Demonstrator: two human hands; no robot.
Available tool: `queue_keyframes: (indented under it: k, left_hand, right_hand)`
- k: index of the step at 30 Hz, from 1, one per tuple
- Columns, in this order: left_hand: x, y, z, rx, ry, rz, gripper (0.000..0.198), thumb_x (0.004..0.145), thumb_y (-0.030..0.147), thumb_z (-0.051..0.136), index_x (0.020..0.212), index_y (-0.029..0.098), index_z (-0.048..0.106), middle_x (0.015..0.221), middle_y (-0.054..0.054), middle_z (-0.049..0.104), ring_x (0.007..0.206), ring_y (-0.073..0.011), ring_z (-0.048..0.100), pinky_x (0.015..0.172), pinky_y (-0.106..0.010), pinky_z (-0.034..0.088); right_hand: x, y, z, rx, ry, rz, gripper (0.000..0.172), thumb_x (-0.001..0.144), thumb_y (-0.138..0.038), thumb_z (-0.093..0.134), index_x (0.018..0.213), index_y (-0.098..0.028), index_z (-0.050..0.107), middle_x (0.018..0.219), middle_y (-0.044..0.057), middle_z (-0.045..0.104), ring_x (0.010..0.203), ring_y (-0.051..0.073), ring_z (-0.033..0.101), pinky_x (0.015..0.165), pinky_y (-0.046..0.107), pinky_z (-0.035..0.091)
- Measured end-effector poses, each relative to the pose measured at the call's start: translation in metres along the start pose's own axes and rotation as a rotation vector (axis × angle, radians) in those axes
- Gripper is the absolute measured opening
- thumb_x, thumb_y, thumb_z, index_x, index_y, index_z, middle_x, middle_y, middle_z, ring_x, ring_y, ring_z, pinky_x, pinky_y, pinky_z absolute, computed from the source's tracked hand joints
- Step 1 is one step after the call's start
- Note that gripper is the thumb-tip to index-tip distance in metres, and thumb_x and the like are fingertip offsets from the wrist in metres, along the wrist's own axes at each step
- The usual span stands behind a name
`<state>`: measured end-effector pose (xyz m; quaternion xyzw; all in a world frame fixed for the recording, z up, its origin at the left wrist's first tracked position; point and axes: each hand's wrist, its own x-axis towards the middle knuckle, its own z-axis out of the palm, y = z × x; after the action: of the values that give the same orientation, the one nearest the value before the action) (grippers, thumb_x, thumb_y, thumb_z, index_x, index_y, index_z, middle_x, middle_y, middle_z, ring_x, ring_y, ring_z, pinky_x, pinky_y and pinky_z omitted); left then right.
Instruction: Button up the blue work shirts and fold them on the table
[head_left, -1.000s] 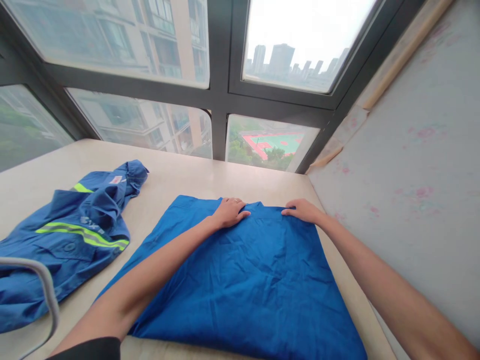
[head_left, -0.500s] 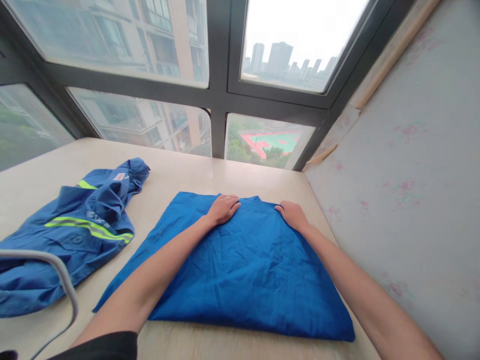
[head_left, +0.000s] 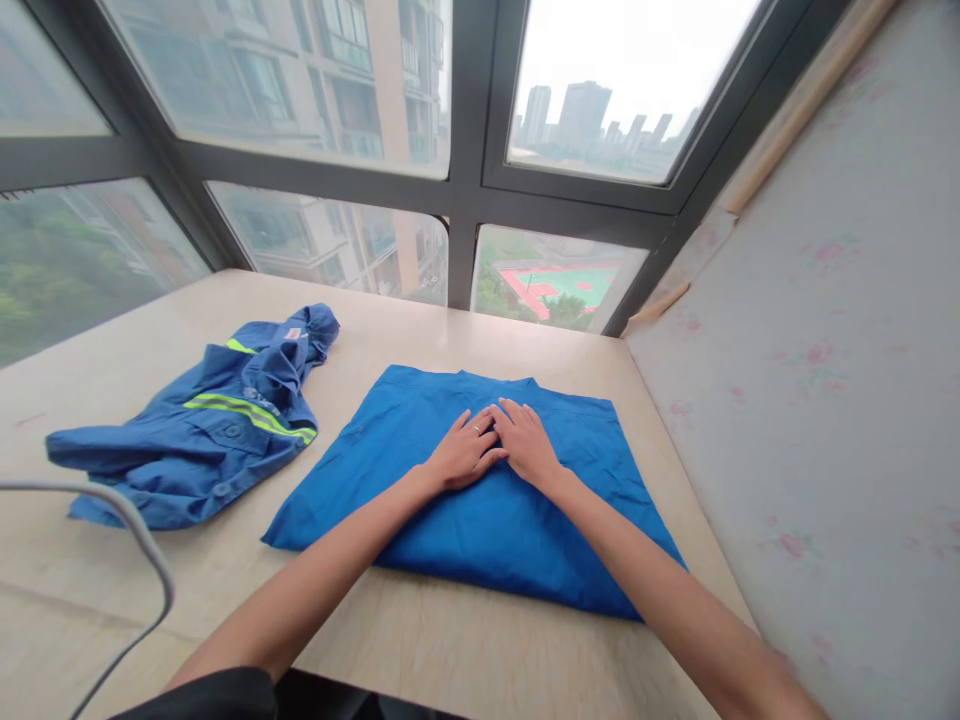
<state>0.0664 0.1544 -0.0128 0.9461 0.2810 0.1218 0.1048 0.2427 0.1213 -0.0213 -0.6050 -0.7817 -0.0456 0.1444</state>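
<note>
A plain blue garment lies folded into a broad, flat shape on the pale wooden surface. Both hands rest on top of it near its middle, fingertips meeting. My left hand is flat on the cloth with the fingers stretched out and a ring on one of them. Beside it, my right hand also lies flat, fingers extended and angled toward the left one. Neither hand grips the fabric. The garment's collar edge points toward the window.
To the left lies a crumpled blue work jacket with yellow-green reflective strips. A grey cable or tube curves in at lower left. Dark-framed windows stand behind the wooden surface, and a flowered wall bounds the right.
Both hands have moved from the garment's far edge toward its middle and come together. My right hand has let go of the collar-side edge. The view has shifted slightly left.
</note>
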Motion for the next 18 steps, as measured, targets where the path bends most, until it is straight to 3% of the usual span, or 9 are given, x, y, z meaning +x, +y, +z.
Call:
queue_keyframes:
  k: [3,6,13,18]
  left_hand:
    - [-0.022,-0.017,-0.001,0.036,-0.021,-0.068,0.058,0.1,0.054,0.025,0.147,0.023,0.041,0.157,-0.01,0.034,0.148,-0.0231,0.026,0.121,-0.046,0.018]
    - [-0.05,-0.038,-0.008,0.086,0.002,-0.207,0.062,0.1,0.055,0.024,0.148,0.02,0.041,0.156,-0.011,0.036,0.147,-0.0243,0.027,0.122,-0.046,0.017]
    - [-0.113,-0.073,-0.029,0.199,0.026,-0.495,0.065,0.099,0.054,0.027,0.149,0.015,0.04,0.158,-0.013,0.031,0.148,-0.0294,0.023,0.121,-0.05,0.015]
    - [-0.137,-0.088,-0.034,0.215,0.044,-0.605,0.065,0.098,0.053,0.029,0.149,0.015,0.039,0.158,-0.017,0.029,0.147,-0.0323,0.025,0.117,-0.055,0.02]
  right_hand:
    - [-0.009,-0.005,0.009,0.027,0.01,0.144,0.048,0.102,-0.039,0.032,0.139,-0.014,0.051,0.145,0.018,0.05,0.135,0.029,0.044,0.113,0.049,0.03]
    - [-0.017,0.006,0.009,0.012,0.005,0.155,0.05,0.102,-0.042,0.033,0.139,-0.015,0.052,0.146,0.017,0.049,0.137,0.029,0.043,0.114,0.05,0.029]
    - [-0.043,0.047,-0.001,-0.026,-0.003,0.231,0.052,0.102,-0.042,0.034,0.138,-0.011,0.054,0.148,0.019,0.046,0.139,0.03,0.041,0.115,0.047,0.031]
    - [-0.069,0.08,-0.01,-0.008,-0.014,0.246,0.053,0.102,-0.042,0.031,0.138,-0.011,0.055,0.149,0.017,0.045,0.14,0.029,0.039,0.116,0.047,0.031]
